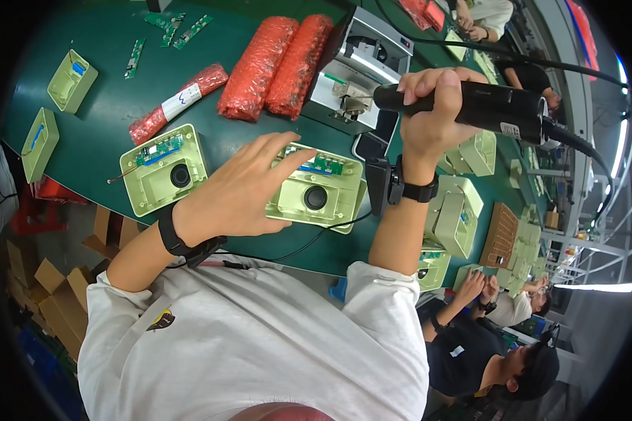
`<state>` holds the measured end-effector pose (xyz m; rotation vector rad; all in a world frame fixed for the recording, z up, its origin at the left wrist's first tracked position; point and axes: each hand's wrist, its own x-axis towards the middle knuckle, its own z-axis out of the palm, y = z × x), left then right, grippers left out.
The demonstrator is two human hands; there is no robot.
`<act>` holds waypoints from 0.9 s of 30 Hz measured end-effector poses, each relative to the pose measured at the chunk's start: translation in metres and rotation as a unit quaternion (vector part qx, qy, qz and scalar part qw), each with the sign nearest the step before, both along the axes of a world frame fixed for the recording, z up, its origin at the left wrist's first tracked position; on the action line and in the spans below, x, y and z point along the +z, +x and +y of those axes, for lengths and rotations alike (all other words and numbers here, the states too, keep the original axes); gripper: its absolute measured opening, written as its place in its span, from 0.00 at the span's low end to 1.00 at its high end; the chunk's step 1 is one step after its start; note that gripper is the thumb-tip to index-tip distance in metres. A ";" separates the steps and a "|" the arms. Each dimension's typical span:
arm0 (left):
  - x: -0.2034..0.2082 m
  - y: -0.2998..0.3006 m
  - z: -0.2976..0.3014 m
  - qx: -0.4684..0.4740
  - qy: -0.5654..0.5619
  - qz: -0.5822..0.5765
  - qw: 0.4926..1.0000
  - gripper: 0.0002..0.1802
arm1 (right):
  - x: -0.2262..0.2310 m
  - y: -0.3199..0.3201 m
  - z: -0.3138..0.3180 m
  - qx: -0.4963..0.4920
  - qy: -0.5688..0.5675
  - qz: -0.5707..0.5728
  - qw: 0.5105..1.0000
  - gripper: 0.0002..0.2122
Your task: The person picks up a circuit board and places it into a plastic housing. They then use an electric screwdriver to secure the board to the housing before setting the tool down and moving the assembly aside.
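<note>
My right hand (435,109) is wrapped round a black electric screwdriver (495,109) with a cable at its rear. The bit end points left at the silver and black screw feeder (354,77). My left hand (242,182) lies with fingers stretched over the left end of a pale green plastic housing (340,186). One fingertip is by the green circuit board (324,164) inside it; below the board is a round black speaker (315,198). To the left of that hand lies a second open housing (137,186) with a board, a speaker and a loose red wire.
Red bubble-wrap rolls (256,67) lie left of the feeder. Loose circuit boards (135,58) and two smaller green housings (74,81) are at the far left. More housings (453,217) stand at right, near co-workers (481,351). A thin cable (309,244) crosses the table's near edge.
</note>
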<state>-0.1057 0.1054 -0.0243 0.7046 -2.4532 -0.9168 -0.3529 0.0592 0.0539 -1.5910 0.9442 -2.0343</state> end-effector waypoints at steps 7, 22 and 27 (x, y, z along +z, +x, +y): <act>-0.006 0.002 0.000 -0.007 -0.013 0.009 1.000 0.48 | -0.011 0.009 0.002 -0.023 0.032 0.019 0.999 0.09; -0.006 0.002 0.000 0.000 -0.014 0.003 1.000 0.48 | 0.023 0.010 0.076 0.109 0.043 -0.011 0.993 0.08; -0.005 0.001 0.000 -0.001 -0.008 0.000 1.000 0.48 | 0.000 0.014 0.076 0.103 0.073 -0.024 0.992 0.11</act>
